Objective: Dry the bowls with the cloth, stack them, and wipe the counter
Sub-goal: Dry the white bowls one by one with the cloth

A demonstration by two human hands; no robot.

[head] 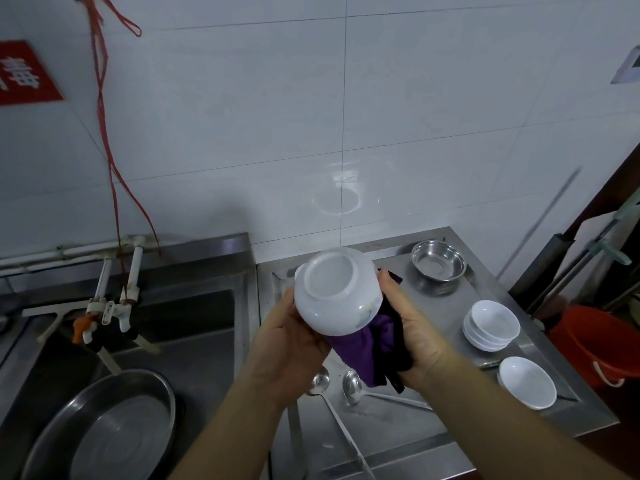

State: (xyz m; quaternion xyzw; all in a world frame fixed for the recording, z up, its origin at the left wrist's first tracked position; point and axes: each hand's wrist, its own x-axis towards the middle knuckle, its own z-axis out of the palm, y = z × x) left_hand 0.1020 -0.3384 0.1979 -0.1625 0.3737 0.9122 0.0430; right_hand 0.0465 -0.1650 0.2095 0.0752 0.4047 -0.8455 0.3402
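1. Both hands work at the frame's centre: the left hand cups the side of a white bowl, fingers curled round its wall, and the right hand grips a bunched purple cloth against the bowl's lower side.
2. Bowl is held off the table, tipped so its foot ring faces the camera; its mouth faces away and down, toward the cloth.
3. Glazed and probably wet, it looks slippery, stiff and breakable. Holding it by the wall with a curled palm, as now, seems safest, with cloth between skin and glaze adding grip.
4. Cloth is soft and limp; part of it hangs below the right hand.
5. At right, a stack of white bowls sits on the table, with a single dish nearer the lower right; all look empty.
6. Steel bowl at the table's back is empty.
7. Two ladles lie below the hands.
8. Sink at left holds a round steel pan.
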